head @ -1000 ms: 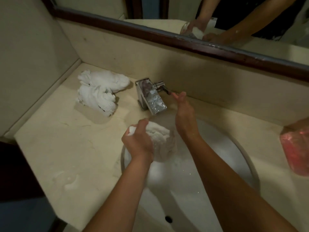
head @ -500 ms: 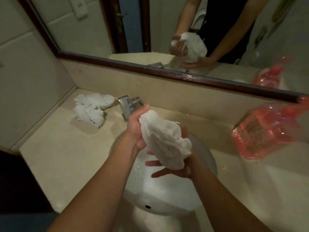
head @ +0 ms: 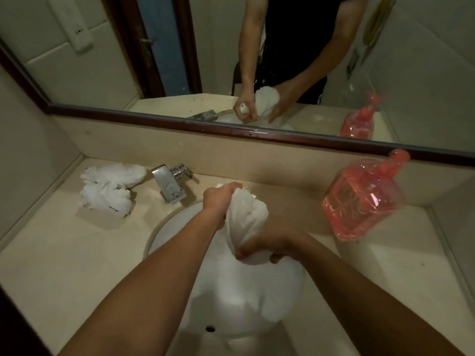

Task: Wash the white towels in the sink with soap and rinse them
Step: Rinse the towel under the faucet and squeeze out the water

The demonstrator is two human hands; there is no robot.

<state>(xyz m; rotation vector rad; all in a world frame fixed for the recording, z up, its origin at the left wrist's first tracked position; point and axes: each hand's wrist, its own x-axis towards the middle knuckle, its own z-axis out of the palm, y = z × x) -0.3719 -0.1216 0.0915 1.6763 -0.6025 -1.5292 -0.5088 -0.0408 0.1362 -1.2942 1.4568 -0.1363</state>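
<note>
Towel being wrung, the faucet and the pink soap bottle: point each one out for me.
towel being wrung (head: 245, 214), head view, on the bulging middle between the hands.
faucet (head: 168, 186), head view, on the flat top of the spout.
pink soap bottle (head: 359, 199), head view, on the bottle's body.

We note two bare forearms, no sleeves reaching the wrists, no watch or rings visible on the left hand (head: 218, 199) or right hand (head: 270, 242). Mirror reflection shows a dark short-sleeved top and dark lower garment.
</note>
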